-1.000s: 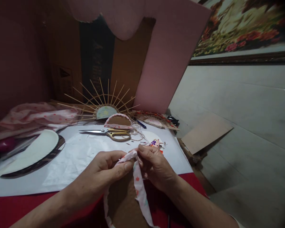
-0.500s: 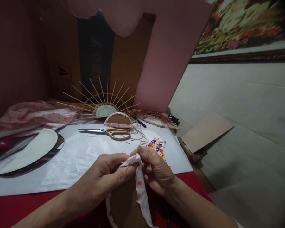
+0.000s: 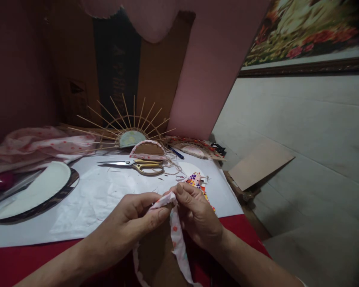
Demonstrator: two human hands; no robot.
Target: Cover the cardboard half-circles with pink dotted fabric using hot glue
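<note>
My left hand (image 3: 137, 217) and my right hand (image 3: 196, 213) meet near the table's front edge, both pinching a strip of pale flowered fabric (image 3: 176, 239). The strip runs round the edge of a brown cardboard piece (image 3: 157, 255) that hangs below my hands. Thumbs and fingertips press the strip's top fold together. A colourful patterned scrap (image 3: 199, 183) lies just behind my right hand on the white paper (image 3: 101, 195).
Gold-handled scissors (image 3: 140, 165) lie on the paper, with twine beside them. Behind stand a fan frame of bamboo sticks (image 3: 130, 129), a fabric-edged half-round (image 3: 148, 149), a pen (image 3: 176, 152) and another fan piece (image 3: 197, 149). A white half-disc (image 3: 36, 191) and pink cloth (image 3: 38, 145) lie left.
Both hands have shifted slightly toward me with the strip, uncovering more of the colourful scrap behind them. The grip on the fabric stays the same.
</note>
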